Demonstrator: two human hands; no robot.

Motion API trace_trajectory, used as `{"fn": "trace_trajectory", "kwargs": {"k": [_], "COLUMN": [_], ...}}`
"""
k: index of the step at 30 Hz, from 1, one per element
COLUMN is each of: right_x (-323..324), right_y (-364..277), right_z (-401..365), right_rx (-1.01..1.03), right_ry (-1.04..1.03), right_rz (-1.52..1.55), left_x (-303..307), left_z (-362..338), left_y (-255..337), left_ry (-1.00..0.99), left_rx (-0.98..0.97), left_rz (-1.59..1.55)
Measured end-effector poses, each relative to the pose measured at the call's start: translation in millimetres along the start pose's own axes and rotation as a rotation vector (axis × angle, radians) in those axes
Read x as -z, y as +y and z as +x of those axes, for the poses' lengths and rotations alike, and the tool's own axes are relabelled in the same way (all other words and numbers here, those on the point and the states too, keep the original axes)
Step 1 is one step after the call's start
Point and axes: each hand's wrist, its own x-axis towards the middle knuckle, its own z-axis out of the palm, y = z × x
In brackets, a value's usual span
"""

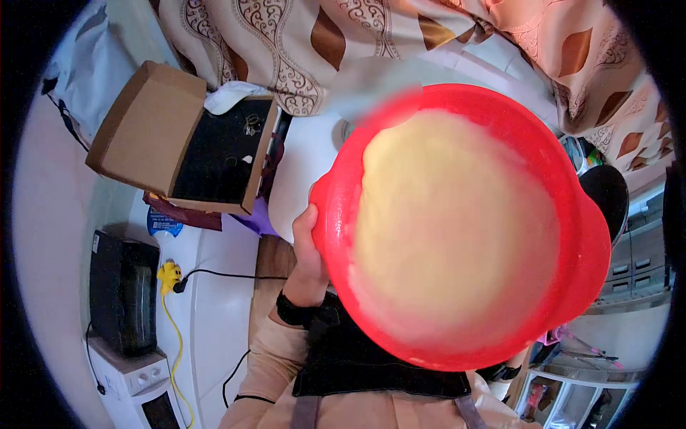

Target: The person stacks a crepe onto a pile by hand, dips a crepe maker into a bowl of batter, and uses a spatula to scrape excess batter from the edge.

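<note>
A large red bowl is raised close to my head and tilted so that its inside shows. Pale yellow dough, smooth and partly blurred, covers much of the bowl's inside. My left hand is closed on the bowl's left side, thumb over the edge by the handle. On the other side, only my right wrist with a black band shows below the bowl. The bowl hides my right hand and its fingers.
An open cardboard box stands at the upper left with a black surface inside. A yellow plug adapter and cables lie on the white counter. A black appliance is at the left. Patterned curtains hang behind.
</note>
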Motion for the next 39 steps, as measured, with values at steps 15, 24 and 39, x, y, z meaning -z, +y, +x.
{"fn": "trace_trajectory", "kwargs": {"k": [15,24,39], "right_x": [-7,-15,-24], "right_y": [-43,-44,-18], "right_z": [-7,-8,-8], "right_rx": [-0.348,-0.382,-0.479], "right_ry": [-0.332,-0.291,-0.401], "right_rz": [0.190,0.185,0.225], "left_x": [-32,-26,22], "left_z": [11,8,20], "left_y": [35,53,80], "left_ry": [-0.182,-0.125,0.181], "left_rx": [-0.530,-0.702,-0.201], "left_rz": [0.316,0.670,1.205]}}
